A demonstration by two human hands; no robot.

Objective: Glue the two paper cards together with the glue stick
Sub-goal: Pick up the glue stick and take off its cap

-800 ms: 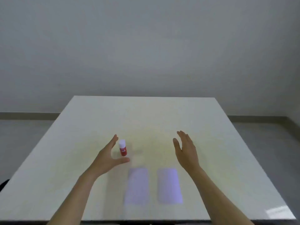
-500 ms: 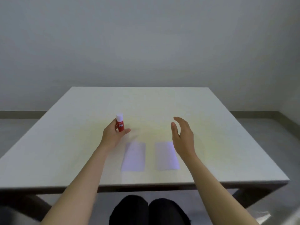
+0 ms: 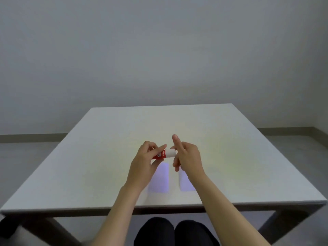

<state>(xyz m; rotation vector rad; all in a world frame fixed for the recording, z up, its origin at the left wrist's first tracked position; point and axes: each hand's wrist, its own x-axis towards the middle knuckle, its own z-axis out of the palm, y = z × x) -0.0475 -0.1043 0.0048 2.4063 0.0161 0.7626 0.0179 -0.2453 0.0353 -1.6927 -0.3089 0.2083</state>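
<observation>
Glue stick (image 3: 164, 154) horizontal above the table (image 3: 88, 157): red labelled body pinched in left hand (image 3: 144, 163) fingers, white cap gripped by right hand (image 3: 188, 158), index finger raised. Two pale cards (image 3: 159, 180) flat below the fingers.

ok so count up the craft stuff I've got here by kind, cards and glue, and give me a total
Paper cards: 2, a left card and a right card, flat on the table, side by side and apart.
Glue sticks: 1, the glue stick, held between left hand and right hand.
Total: 3
</observation>
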